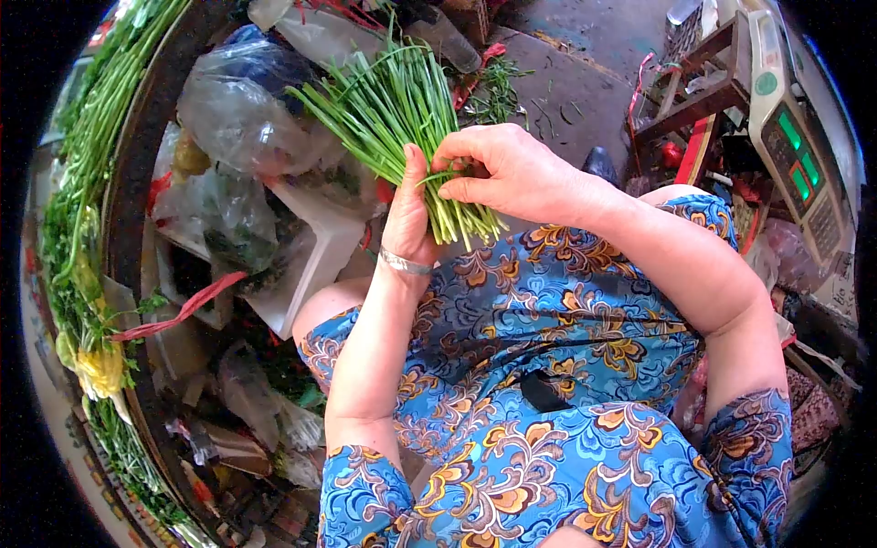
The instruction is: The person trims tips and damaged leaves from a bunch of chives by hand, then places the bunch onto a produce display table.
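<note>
A bunch of green chives [395, 105] leans above my lap, leaf tips pointing up and left, pale cut stems toward me. My left hand [408, 215] is closed around the lower part of the bunch, thumb upright along its near side. A silvery bracelet [405, 263] circles that wrist. From the other side my right hand [512, 166] reaches over the stems, thumb and forefinger pinched together. Between those fingers a thin green chive blade [440, 174] lies across the bunch; its far end is hidden behind the stems.
Clear plastic bags [242, 105] and a white foam box [320, 242] stand to the left. Beyond them, a curved ledge carries long green vegetables [87, 196]. A red strip [183, 309] hangs there. On the right are a digital scale [793, 151] and a wooden stool [699, 91]. Chive scraps [498, 96] litter the floor.
</note>
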